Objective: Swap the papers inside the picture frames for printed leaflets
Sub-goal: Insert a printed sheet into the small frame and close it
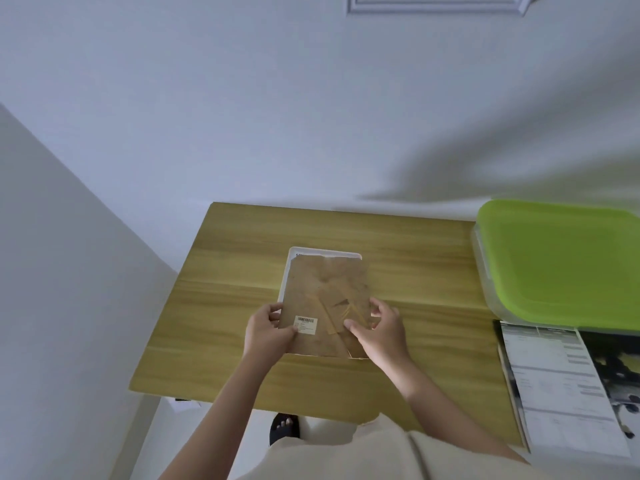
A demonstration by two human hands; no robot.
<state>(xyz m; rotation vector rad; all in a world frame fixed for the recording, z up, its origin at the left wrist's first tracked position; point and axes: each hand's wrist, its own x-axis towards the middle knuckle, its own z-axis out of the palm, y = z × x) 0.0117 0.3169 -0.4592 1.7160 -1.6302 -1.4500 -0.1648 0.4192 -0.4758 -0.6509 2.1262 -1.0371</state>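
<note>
Frame (322, 299) face-down on bench (214, 306), brown backing up, barcode label nr L thumb. L hand (268, 329) grips frame's L edge, fingers curled round it. R hand (379, 329) at R edge, thumb pressing backing, fingers curled at the rim. Leaflets (561, 382) well to R of R hand; green-lid box (561, 261) beyond them.

left hand (268, 329) gripping, thumb on top; right hand (379, 329) pinching

Green-lidded clear box (561, 265) on wooden table (221, 327), right side.
</note>
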